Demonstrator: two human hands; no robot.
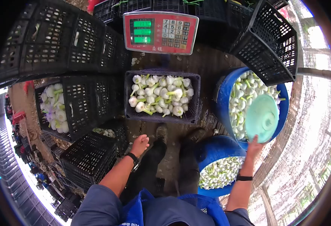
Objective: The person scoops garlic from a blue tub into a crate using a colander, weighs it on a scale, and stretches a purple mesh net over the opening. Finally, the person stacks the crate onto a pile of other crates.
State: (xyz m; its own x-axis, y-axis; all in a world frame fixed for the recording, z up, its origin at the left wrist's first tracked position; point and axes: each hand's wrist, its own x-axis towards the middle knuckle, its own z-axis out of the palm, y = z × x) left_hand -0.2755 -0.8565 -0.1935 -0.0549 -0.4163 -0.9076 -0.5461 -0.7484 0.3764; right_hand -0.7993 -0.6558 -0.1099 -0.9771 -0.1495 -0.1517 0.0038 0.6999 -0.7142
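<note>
My right hand (253,147) grips the near rim of a pale green plastic basin (263,116). The basin lies over the garlic bulbs (241,90) inside a blue barrel (224,101) on the right. Held low in front of my legs, my left hand (140,145) has its fingers curled in, with nothing visible in them. Ahead of it, a dark plastic crate (163,118) holds white garlic bulbs with short green stems (160,94). A red scale display (158,49) with lit green readouts stands behind that crate.
A second blue barrel (210,150) of garlic stands close by my right leg. Black crates (86,41) are stacked along the left, with more crates (88,158) lower down. An empty black crate (267,49) tilts above the far barrel. Mesh fencing (301,150) runs along the right.
</note>
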